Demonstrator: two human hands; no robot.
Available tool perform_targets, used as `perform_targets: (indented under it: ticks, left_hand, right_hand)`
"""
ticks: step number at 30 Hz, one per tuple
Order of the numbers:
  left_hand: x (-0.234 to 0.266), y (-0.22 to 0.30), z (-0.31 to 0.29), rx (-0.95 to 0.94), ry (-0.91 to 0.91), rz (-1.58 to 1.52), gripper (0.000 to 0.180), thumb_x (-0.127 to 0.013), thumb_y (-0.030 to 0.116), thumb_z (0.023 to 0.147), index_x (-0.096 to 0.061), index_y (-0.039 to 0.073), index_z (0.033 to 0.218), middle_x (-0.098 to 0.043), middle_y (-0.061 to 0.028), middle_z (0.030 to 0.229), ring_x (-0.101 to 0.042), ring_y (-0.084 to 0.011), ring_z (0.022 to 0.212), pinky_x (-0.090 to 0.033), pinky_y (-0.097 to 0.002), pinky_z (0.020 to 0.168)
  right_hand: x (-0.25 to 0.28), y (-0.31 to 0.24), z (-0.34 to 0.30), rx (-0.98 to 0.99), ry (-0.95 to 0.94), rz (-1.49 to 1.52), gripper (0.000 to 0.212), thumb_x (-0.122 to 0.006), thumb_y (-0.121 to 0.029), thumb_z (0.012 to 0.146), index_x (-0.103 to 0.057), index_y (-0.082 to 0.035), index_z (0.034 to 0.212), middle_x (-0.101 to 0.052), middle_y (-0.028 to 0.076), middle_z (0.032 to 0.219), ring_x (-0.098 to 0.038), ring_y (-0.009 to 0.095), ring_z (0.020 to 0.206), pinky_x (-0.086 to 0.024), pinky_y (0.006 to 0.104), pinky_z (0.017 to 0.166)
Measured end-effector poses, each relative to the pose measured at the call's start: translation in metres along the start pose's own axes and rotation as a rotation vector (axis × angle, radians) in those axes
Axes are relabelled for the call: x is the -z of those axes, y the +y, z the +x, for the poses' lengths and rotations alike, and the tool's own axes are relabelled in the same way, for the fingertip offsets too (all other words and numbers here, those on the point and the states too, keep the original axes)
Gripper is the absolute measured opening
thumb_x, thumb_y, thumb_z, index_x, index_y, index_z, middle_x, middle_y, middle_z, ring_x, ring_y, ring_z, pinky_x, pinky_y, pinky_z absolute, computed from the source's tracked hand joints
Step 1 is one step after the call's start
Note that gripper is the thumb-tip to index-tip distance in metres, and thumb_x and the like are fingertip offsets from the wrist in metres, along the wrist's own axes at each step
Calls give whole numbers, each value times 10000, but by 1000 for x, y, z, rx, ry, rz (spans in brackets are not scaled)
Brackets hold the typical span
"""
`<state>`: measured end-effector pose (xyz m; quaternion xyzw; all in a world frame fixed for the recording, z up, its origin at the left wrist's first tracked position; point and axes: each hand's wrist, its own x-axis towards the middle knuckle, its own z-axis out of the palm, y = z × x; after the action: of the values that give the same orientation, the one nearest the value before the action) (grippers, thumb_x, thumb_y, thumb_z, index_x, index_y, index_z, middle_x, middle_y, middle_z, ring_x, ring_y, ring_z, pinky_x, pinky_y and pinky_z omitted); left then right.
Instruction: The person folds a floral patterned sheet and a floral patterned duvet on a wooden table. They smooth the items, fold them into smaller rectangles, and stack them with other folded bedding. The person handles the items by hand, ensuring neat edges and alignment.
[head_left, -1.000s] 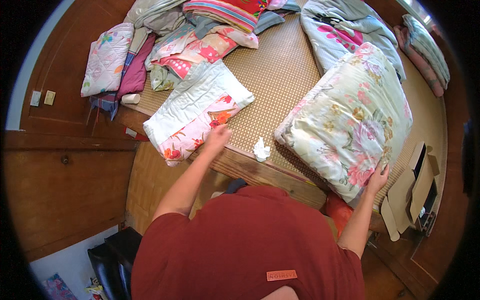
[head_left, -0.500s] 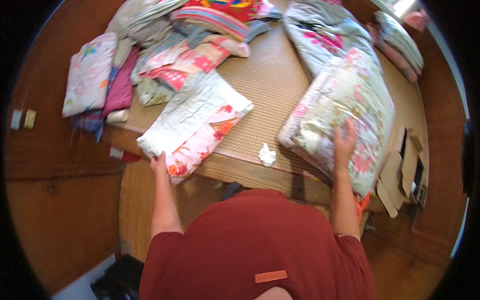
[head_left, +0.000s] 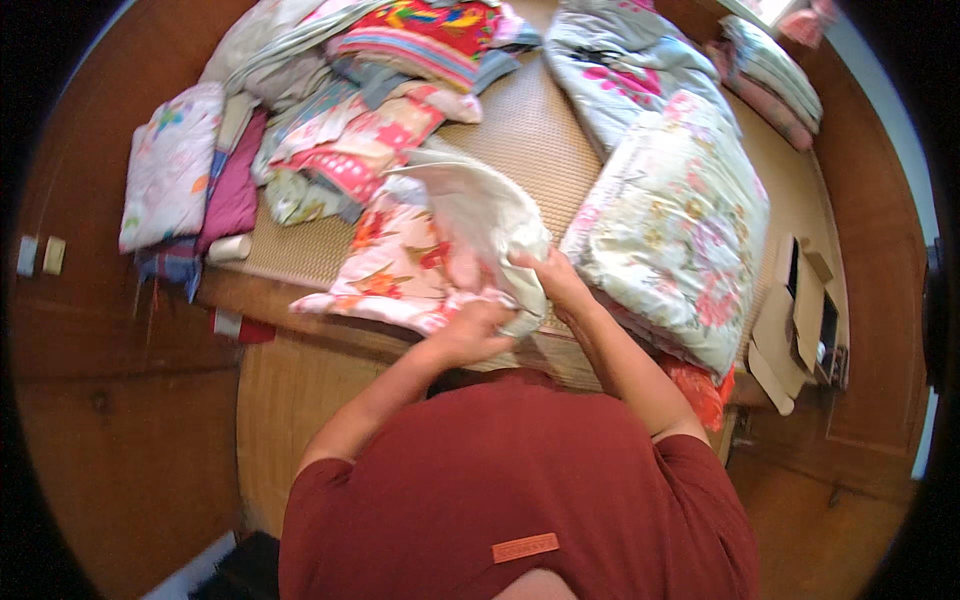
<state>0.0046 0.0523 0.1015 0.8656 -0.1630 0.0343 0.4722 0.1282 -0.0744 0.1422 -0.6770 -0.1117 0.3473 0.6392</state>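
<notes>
A pink cloth with red and orange flowers (head_left: 390,260) lies at the near edge of the mat-topped bed, its plain white side (head_left: 480,205) lifted and folded over toward the right. My right hand (head_left: 555,280) is closed on the raised white edge, thumb on top. Just left of it, my left hand (head_left: 475,330) holds the cloth's near edge, fingers partly hidden by motion and folds. To the right of my hands lies a thick folded floral quilt (head_left: 680,230), touched by neither hand.
Heaped clothes and bedding (head_left: 350,120) cover the far left, beside a folded white quilt (head_left: 175,165). A grey blanket (head_left: 620,70) lies behind the floral quilt. An open cardboard box (head_left: 790,335) sits at the right edge, near a red plastic bag (head_left: 700,390).
My right hand has left the floral quilt and moved left to the cloth. My left hand has shifted right along it. The cloth has opened, showing more flowers; the crumpled tissue is now hidden.
</notes>
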Motion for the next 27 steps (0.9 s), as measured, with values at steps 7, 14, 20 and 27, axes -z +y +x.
perform_targets:
  ticks: [7,14,20,27]
  left_hand:
    - [-18,-53,-60,649,55,-408,428,-622,318,777,-578,20,1082,-631,-104,898,-591,-189,836,-459,-300,755]
    - [43,-163,-162,1021,634,434,482,-651,280,722,-531,44,1125,-555,-170,1071,-528,-315,990,-419,-391,855]
    - [34,-154,-154,1284,475,510,563,-665,334,691,-496,100,1175,-537,-159,1104,-515,-318,1015,-417,-395,851]
    - [56,-156,-141,954,917,-506,219,-626,77,724,-592,4,928,-624,-49,845,-580,-128,714,-473,-275,635]
  right_hand:
    - [69,124,-50,-386,423,338,396,-630,-130,758,-533,49,1097,-608,130,974,-599,221,809,-479,338,700]
    - [91,141,-83,-591,522,244,457,-648,-165,734,-515,47,1116,-598,135,996,-593,270,828,-477,397,690]
    - [105,163,-76,-498,521,190,446,-667,-161,717,-543,58,1086,-605,117,994,-589,217,844,-452,312,723]
    - [68,87,-1,-216,233,-97,339,-657,-163,730,-594,30,1002,-614,105,928,-566,175,786,-445,308,696]
